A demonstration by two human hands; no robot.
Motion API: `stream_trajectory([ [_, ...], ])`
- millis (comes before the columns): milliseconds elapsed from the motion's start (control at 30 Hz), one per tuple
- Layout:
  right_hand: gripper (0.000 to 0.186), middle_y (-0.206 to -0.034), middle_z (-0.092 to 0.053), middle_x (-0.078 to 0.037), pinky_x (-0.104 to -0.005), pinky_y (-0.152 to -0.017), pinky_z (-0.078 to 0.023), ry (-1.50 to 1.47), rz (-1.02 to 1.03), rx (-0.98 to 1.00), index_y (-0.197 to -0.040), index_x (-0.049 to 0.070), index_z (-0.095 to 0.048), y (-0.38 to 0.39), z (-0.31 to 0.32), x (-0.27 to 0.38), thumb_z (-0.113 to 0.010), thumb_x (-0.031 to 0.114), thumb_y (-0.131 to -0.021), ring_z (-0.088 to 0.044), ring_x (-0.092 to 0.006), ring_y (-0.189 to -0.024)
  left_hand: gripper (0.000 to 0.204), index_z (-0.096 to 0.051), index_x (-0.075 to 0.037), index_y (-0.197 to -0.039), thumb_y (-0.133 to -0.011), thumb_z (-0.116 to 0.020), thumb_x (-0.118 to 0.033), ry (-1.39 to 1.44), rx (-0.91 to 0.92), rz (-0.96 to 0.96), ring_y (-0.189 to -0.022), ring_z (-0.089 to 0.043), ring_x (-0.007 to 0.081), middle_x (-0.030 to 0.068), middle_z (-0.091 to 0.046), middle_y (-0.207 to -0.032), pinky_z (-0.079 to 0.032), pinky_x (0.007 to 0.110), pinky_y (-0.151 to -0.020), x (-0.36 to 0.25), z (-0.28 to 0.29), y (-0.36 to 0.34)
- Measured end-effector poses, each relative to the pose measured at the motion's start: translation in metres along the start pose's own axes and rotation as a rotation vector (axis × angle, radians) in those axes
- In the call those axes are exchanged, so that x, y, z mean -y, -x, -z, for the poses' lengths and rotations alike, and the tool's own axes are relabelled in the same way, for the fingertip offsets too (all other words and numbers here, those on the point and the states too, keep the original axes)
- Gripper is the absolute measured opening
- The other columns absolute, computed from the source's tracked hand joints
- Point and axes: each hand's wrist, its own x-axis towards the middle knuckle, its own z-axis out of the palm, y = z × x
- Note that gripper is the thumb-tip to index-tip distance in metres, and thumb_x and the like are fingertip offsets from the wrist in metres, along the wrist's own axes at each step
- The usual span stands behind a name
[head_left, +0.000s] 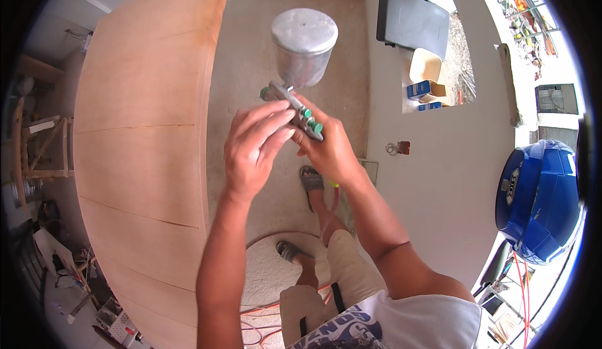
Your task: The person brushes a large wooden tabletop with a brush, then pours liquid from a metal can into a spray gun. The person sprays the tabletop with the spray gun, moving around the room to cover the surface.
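A spray gun (293, 108) with a silver metal body and green knobs is held up in front of me, carrying a lidded metal paint cup (305, 48) on top. My right hand (326, 148) is closed round the gun's handle, which the fingers mostly hide. From the left, my left hand (254, 145) presses its bent fingertips against the gun's body; its thumb is hidden. Below my right hand, a yellow-green fitting (334, 184) joins a pinkish hose (332, 214) that hangs toward the floor.
A large light wooden panel (144, 130) stands along my left. To the right, a white wall (426, 173) has an opening holding a dark case (414, 20) and blue boxes (426, 90). A blue helmet (540, 202) is at far right. Orange hoses (266, 312) lie near my feet.
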Motion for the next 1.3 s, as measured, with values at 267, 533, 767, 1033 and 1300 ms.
stream_trajectory([
  [267,0.057,-0.122,-0.069,-0.021,-0.0405,-0.088,-0.056,0.073,0.034,0.024,-0.148,0.002,-0.049,0.028,0.022,-0.004,-0.071,0.010,-0.096,-0.069,-0.0313,-0.105,0.024,-0.076,-0.006,-0.101,-0.078,-0.080,0.000,0.081,0.307,-0.135,-0.090,-0.061,0.0230,0.0045,-0.070,-0.104,-0.054,0.035,-0.073,-0.013,-0.008,-0.039],
  [533,0.056,-0.124,-0.067,-0.027,-0.0436,-0.095,-0.052,0.072,0.059,0.036,-0.145,0.002,-0.053,0.018,0.032,-0.023,-0.073,0.010,-0.093,-0.066,-0.0423,-0.116,0.032,-0.075,-0.008,-0.111,-0.080,-0.080,-0.005,0.014,0.341,-0.174,-0.089,-0.060,0.0221,0.0037,-0.069,-0.111,-0.052,0.037,-0.080,0.007,-0.024,-0.032],
  [767,0.052,-0.107,-0.071,-0.025,-0.0404,-0.084,-0.053,0.049,0.198,-0.123,-0.141,0.002,-0.056,-0.065,0.008,-0.036,-0.074,0.017,-0.094,-0.067,-0.0395,-0.087,0.064,-0.035,0.001,-0.154,-0.109,-0.040,-0.044,0.482,-0.001,0.711,-0.141,-0.042,0.0281,0.0172,-0.044,-0.153,-0.030,0.042,-0.119,0.050,-0.116,0.166],
  [1033,0.053,-0.084,-0.067,-0.012,-0.0373,-0.071,-0.051,0.089,0.115,0.013,-0.143,0.004,-0.057,-0.079,0.004,-0.056,-0.073,0.023,-0.096,-0.055,-0.0211,-0.068,0.034,-0.065,-0.002,-0.106,-0.096,-0.069,-0.035,0.502,0.578,1.342,-0.080,-0.063,0.0153,0.0063,-0.069,-0.085,-0.052,0.034,-0.077,0.022,-0.205,0.430],
  [1300,0.057,-0.085,-0.070,-0.014,-0.0413,-0.072,-0.053,0.090,0.156,0.063,-0.143,0.005,-0.057,-0.068,-0.007,-0.064,-0.076,0.026,-0.093,-0.063,-0.0231,-0.070,0.029,-0.069,-0.001,-0.102,-0.094,-0.072,-0.029,0.387,0.734,1.415,-0.080,-0.067,0.0172,0.0077,-0.071,-0.085,-0.053,0.034,-0.076,-0.012,-0.144,0.507],
])
